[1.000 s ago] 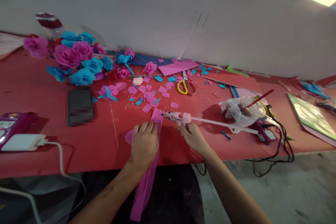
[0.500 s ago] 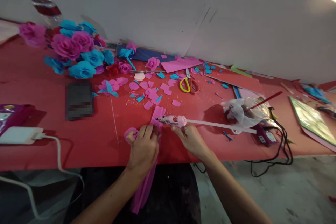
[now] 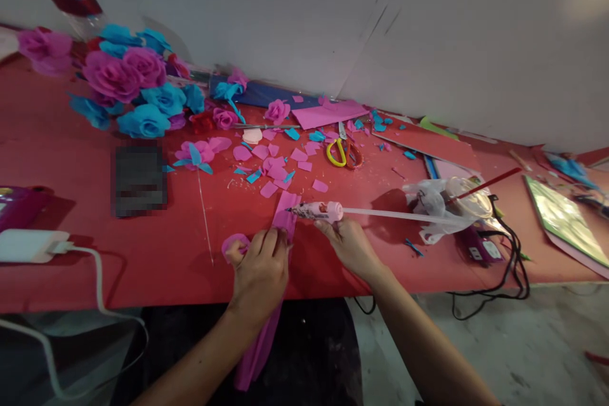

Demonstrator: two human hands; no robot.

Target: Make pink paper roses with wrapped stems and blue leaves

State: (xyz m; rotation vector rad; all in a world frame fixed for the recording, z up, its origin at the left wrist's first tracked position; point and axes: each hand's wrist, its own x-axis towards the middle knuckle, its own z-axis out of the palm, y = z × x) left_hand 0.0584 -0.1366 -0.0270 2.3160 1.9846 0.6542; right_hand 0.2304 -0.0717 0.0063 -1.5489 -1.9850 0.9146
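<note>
My left hand (image 3: 261, 266) is closed on a long strip of pink crepe paper (image 3: 285, 208), whose far end lies flat on the red table while the rest hangs over the front edge. A rounded pink paper piece (image 3: 229, 242) shows at my thumb. In my right hand (image 3: 353, 247) is a pink hot glue gun (image 3: 320, 210), its dark nozzle at the far part of the strip. A long whitish glue stick (image 3: 394, 214) protrudes from its rear. My fingers hide the gun's grip. Cut pink paper petals (image 3: 276, 168) lie just beyond the strip.
Pink and blue paper flowers (image 3: 137, 85) stand at the back left. Scissors (image 3: 343, 151) lie beyond the petals. A half-made flower (image 3: 197, 155) on a thin wire rests left of my hands. To the right are a plastic bag (image 3: 431, 203) and black cables (image 3: 516, 260). A white charger (image 3: 35, 246) lies left.
The glue gun's nozzle has moved slightly to the right along the strip's far end. My left hand keeps its hold on the paper. The view has shifted a little.
</note>
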